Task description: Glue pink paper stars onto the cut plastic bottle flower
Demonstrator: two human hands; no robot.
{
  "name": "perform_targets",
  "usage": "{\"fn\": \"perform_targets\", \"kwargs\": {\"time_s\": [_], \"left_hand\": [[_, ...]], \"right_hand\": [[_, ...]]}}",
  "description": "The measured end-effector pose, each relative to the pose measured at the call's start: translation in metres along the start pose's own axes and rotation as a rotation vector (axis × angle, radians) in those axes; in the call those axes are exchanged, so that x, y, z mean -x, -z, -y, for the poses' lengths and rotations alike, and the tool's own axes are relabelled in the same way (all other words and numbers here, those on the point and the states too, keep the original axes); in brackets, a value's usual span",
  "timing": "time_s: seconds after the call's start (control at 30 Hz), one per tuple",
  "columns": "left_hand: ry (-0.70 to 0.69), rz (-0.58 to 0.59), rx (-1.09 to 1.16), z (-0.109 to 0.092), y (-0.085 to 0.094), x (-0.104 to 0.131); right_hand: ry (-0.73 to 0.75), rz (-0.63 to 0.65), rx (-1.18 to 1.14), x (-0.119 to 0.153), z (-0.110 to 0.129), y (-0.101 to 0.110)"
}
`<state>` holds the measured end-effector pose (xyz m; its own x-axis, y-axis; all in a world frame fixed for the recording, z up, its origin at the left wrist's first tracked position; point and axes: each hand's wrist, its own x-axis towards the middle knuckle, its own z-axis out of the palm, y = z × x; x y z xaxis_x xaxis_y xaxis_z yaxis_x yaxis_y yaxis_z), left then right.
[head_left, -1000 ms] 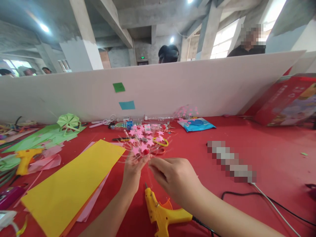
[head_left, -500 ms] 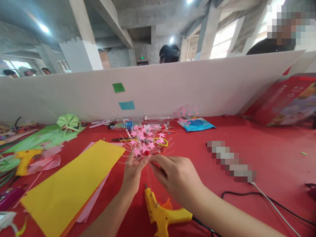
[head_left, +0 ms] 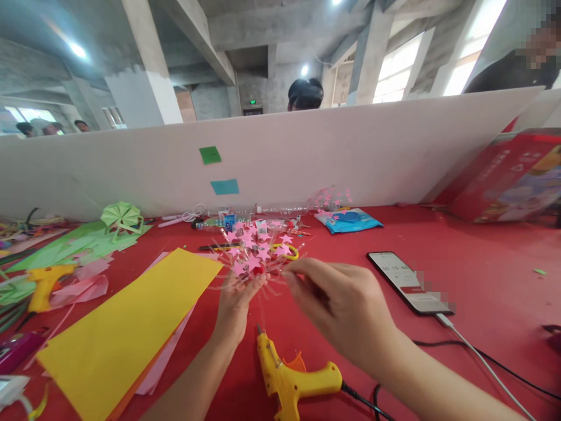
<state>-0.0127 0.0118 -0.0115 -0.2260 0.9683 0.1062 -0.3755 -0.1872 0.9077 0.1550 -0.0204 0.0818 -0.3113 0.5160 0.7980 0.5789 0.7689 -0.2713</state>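
Observation:
My left hand (head_left: 234, 307) holds up a craft piece (head_left: 255, 255) made of clear plastic strips tipped with pink paper stars around a red centre. My right hand (head_left: 346, 307) is raised just to its right, with thumb and forefinger pinched at one of the clear strips. A yellow glue gun (head_left: 291, 380) lies on the red tablecloth (head_left: 477, 257) below both hands, nozzle pointing away from me.
A phone (head_left: 409, 282) on a cable lies right of my hands. Yellow paper (head_left: 127, 327) and pink sheets lie at left, with green paper crafts (head_left: 120, 217) and a second glue gun (head_left: 44, 283). A white partition (head_left: 284, 152), scissors, a blue packet (head_left: 348, 221) and a red box (head_left: 508, 175) stand behind. People sit beyond the partition.
My right hand has risen and shifted right, from below the craft piece to its right side. The person behind the partition at the far right has moved further right.

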Motion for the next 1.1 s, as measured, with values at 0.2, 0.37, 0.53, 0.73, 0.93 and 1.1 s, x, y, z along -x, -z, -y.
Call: {"fn": "perform_targets", "kwargs": {"time_s": [0.2, 0.37, 0.53, 0.73, 0.93, 1.1], "left_hand": [[-0.049, 0.065, -0.015, -0.001, -0.001, -0.004], [0.042, 0.118, -0.039, 0.003, 0.001, -0.009], [0.134, 0.150, -0.142, 0.007, 0.007, -0.014], [0.264, 0.201, -0.241, 0.003, 0.018, -0.022], [0.306, 0.191, -0.213, -0.002, 0.024, -0.026], [0.286, 0.156, -0.145, -0.005, 0.020, -0.025]], "right_hand": [[-0.300, -0.042, -0.089, -0.017, -0.042, 0.000], [-0.778, 0.247, -0.627, -0.019, -0.066, -0.022], [-1.000, 0.352, -0.826, -0.013, -0.068, -0.039], [-1.006, 0.322, -0.762, -0.006, -0.084, -0.055], [-1.019, 0.381, -0.626, 0.002, -0.099, -0.065], [-0.982, 0.451, -0.480, 0.005, -0.106, -0.067]]}}
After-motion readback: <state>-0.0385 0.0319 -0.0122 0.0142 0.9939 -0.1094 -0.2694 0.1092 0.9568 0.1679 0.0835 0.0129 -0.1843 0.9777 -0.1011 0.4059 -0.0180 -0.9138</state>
